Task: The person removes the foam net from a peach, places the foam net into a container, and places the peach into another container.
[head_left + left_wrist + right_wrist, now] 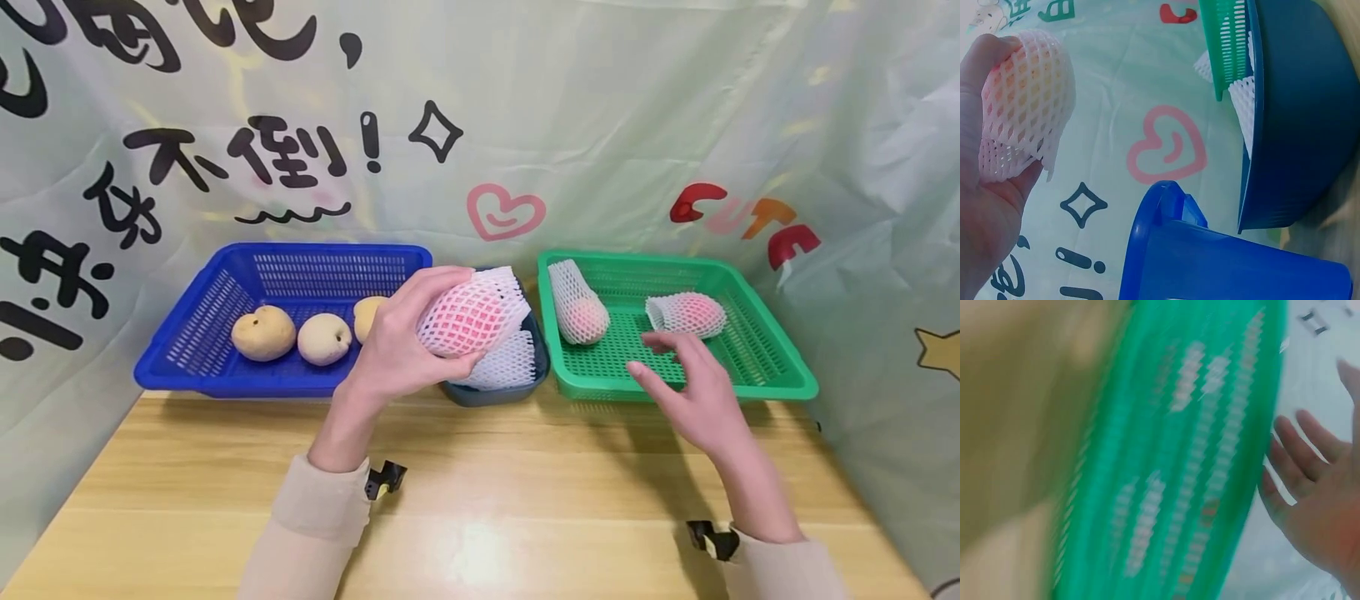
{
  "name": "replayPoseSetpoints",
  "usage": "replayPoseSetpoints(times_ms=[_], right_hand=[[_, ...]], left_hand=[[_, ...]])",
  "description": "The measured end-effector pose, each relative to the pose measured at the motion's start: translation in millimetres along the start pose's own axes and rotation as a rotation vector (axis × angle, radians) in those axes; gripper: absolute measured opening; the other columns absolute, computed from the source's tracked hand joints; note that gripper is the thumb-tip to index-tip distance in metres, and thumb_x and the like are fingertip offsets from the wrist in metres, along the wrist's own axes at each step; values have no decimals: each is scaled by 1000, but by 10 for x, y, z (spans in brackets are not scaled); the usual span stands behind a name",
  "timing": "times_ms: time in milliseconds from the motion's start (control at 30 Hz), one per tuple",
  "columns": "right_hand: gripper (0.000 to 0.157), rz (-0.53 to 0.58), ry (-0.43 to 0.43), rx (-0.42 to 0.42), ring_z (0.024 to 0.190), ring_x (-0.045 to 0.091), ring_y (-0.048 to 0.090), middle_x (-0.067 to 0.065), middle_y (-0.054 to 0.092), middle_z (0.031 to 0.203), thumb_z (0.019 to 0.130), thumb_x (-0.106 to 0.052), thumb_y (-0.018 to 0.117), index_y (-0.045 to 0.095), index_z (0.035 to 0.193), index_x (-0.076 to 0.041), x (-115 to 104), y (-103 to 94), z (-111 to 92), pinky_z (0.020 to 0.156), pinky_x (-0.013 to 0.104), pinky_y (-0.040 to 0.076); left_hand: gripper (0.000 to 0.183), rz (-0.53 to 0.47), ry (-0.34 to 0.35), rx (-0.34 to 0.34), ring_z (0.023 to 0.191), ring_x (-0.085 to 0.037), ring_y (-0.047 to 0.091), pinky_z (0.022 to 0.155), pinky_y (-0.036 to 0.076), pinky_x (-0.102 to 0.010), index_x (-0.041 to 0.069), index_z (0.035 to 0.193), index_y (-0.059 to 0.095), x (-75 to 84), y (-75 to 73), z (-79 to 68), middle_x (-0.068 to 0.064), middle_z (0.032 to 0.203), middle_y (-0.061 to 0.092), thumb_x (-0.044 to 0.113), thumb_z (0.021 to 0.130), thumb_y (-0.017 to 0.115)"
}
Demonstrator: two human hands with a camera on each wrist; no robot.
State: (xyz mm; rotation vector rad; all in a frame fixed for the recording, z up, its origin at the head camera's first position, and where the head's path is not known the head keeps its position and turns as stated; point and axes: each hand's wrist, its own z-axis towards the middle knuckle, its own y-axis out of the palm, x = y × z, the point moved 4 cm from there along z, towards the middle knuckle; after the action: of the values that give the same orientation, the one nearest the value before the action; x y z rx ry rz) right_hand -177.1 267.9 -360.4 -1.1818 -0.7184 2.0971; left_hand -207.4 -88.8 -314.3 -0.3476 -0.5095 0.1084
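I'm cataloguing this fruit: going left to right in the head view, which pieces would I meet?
Knobbly pale-yellow fruit, round cream-coloured fruit, partly hidden yellow fruit, white-foam-netted pinkish fruit in the left hand, lengthwise-lying white-netted pinkish fruit, sideways-lying white-netted pinkish fruit.

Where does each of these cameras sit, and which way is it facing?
Head: worn on the person's head, looking forward and down at the blue basket, green basket, left hand and right hand; sleeves show too.
Left wrist: worn on that wrist, looking past the left hand and its net-wrapped fruit toward the cloth.
Right wrist: worn on that wrist, facing the blurred green basket; the right hand shows at the picture's right.
Shared: head and left wrist views both show the net-wrapped fruit and pink heart.
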Motion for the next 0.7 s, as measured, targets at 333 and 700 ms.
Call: replayPoseSetpoints(times_ms=[333, 700], right_hand=[[45, 668, -71, 67, 123, 26, 59, 12, 59, 136, 99, 10, 58, 50, 143, 8, -697, 378, 359, 102, 25, 47], [65, 804, 124, -167, 140, 32, 48, 11, 36, 163, 103, -8, 60, 32, 162, -8, -1002, 782, 508, 100, 20, 49]], left_hand=[[80, 13, 4, -22, 130, -26, 58, 108, 48, -38, 2, 135, 63, 26, 24, 11, -11, 139, 63, 12, 63, 96], [79, 52, -18, -130, 134, -23, 53, 110, 44, -40, 9, 138, 63, 14, 158, -23, -5, 145, 61, 12, 66, 96]])
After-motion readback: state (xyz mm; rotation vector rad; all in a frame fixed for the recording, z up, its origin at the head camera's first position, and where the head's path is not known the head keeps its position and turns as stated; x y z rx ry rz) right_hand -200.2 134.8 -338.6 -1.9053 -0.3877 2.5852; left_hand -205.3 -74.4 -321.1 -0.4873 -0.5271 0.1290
